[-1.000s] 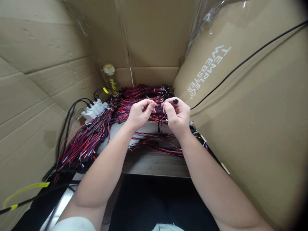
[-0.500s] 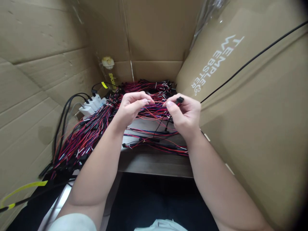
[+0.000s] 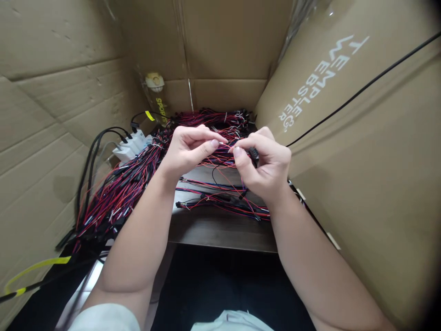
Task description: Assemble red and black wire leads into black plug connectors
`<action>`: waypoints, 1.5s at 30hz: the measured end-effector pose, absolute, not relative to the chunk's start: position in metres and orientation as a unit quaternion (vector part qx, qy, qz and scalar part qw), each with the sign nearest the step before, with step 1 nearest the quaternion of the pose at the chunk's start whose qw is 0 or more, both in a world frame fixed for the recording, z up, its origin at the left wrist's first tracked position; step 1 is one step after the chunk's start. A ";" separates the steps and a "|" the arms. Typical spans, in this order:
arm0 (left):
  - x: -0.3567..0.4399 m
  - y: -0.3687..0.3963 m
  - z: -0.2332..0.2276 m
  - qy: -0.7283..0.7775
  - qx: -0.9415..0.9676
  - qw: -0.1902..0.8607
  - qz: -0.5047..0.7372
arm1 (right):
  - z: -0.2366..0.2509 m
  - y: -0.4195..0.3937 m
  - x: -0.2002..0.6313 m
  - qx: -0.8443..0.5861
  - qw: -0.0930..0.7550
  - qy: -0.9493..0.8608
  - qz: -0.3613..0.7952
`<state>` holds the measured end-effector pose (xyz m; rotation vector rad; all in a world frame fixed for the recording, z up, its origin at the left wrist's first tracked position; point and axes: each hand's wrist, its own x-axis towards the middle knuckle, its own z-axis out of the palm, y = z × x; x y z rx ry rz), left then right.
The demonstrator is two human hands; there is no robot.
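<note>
My left hand (image 3: 193, 149) pinches a thin wire with a small white tip (image 3: 221, 143) between thumb and forefinger. Close beside it, my right hand (image 3: 263, 161) is closed in a pinch on a thin red wire (image 3: 228, 146). A black connector (image 3: 254, 155) shows partly behind the right fingers. Whether both hands hold the same wire cannot be made out. Below the hands, several red, blue and black wires (image 3: 223, 208) with small black connectors lie across the table (image 3: 220, 234).
A large wire bundle (image 3: 120, 184) spreads at the left, another bundle (image 3: 210, 118) at the back. A white power strip (image 3: 132, 146) with black plugs stands on the left. Cardboard walls (image 3: 227, 41) enclose the table; a black cable (image 3: 365, 87) crosses the right wall.
My hands have come closer together, the left moving slightly right. My right hand has turned, so the black connector is now mostly behind its fingers.
</note>
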<state>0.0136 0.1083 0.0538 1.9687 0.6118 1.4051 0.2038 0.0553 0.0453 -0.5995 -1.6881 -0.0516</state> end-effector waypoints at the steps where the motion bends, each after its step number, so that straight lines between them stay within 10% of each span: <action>1: 0.013 0.107 0.054 0.232 0.751 0.315 0.531 | 0.045 0.055 0.204 -0.257 0.626 -0.736 -0.018; 45: 0.031 0.094 0.052 0.194 0.678 0.409 0.579 | 0.050 0.035 0.196 -0.247 0.633 -0.734 -0.004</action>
